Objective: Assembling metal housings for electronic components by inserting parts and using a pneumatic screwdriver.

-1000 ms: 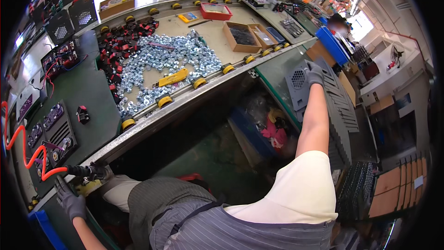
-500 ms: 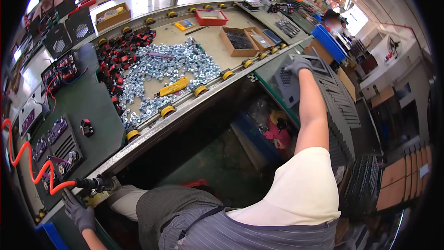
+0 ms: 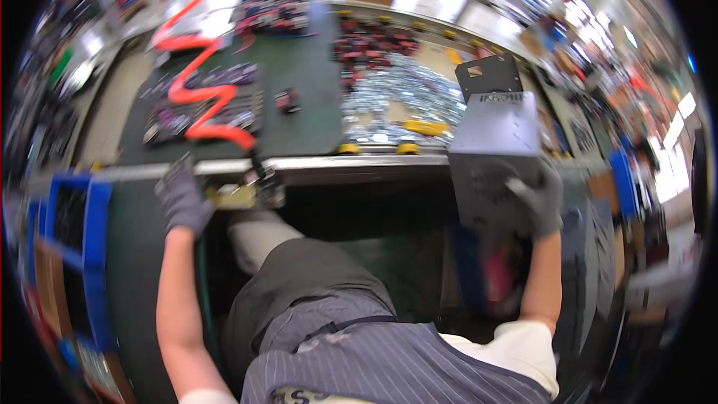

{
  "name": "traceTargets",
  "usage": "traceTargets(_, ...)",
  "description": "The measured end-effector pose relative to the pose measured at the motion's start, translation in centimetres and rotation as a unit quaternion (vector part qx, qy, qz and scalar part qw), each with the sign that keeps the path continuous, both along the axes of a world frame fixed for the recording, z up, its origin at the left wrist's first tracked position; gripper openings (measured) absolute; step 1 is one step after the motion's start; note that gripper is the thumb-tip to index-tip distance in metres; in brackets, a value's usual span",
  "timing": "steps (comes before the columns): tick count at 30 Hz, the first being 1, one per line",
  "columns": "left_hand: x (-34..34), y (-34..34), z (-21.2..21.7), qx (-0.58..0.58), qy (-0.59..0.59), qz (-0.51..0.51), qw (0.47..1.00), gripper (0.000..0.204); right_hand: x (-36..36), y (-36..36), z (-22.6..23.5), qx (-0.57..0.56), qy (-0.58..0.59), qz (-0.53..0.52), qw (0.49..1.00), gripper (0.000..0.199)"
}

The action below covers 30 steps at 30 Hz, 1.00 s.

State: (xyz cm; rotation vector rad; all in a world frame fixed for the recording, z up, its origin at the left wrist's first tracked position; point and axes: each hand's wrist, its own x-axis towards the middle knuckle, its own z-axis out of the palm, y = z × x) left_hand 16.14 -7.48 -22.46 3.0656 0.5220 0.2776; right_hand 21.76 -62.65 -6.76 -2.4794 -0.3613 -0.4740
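In my gloved right hand (image 3: 540,198) is a bent grey sheet-metal panel (image 3: 496,126), raised over the table's front edge at the right. Its fingers close on the panel's right side, and a dark flange with cutouts stands up at its far end. My gloved left hand (image 3: 184,198) is at the front edge on the left, fingers stretched out, with nothing visible in it. Just right of it hangs a dark air-driven tool (image 3: 265,183) on a red coiled hose (image 3: 206,93). Motion blurs the finer detail.
Behind the panel lie a heap of small silvery metal parts (image 3: 400,97), red-and-black parts (image 3: 370,49) and a yellow cutter (image 3: 425,128). A dark green mat (image 3: 307,123) carries a slotted assembly (image 3: 202,112). Blue bins (image 3: 93,224) stand left; stacked grey panels (image 3: 587,277) stand right.
My right hand has lifted a grey panel from the stack at the right and brought it in front of me. My view has swung left. My left hand stays near the table edge.
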Motion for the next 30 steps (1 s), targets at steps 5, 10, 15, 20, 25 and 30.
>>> traceTargets(5,-3.7,-0.5,-0.4,-0.08,-0.116,-0.128,0.982,0.067,-3.4,4.6,-1.1,0.192,-0.044,0.27,0.943,0.058)
traceTargets(10,-9.5,-7.9,9.3,-0.791,-0.101,-0.19,0.573,0.079,1.9,13.7,-4.5,0.283,0.094,0.462,0.835,0.055)
traceTargets(15,-15.7,-4.3,0.2,-0.473,-0.341,-0.022,0.812,0.023,2.0,26.2,-5.9,0.356,0.218,0.557,0.718,0.054)
traceTargets(20,-28.5,-0.9,4.7,-0.411,-0.433,0.288,0.748,0.024,-1.9,34.5,-6.9,0.372,0.31,0.626,0.611,0.064)
traceTargets(25,-33.6,0.6,11.0,-0.297,-0.705,0.308,0.566,0.019,-0.9,38.0,-13.1,0.402,0.428,0.574,0.571,0.075)
traceTargets(30,-33.2,-1.9,13.4,0.055,-0.533,0.122,0.836,0.019,-1.1,43.1,-16.5,0.448,0.551,0.447,0.544,0.079)
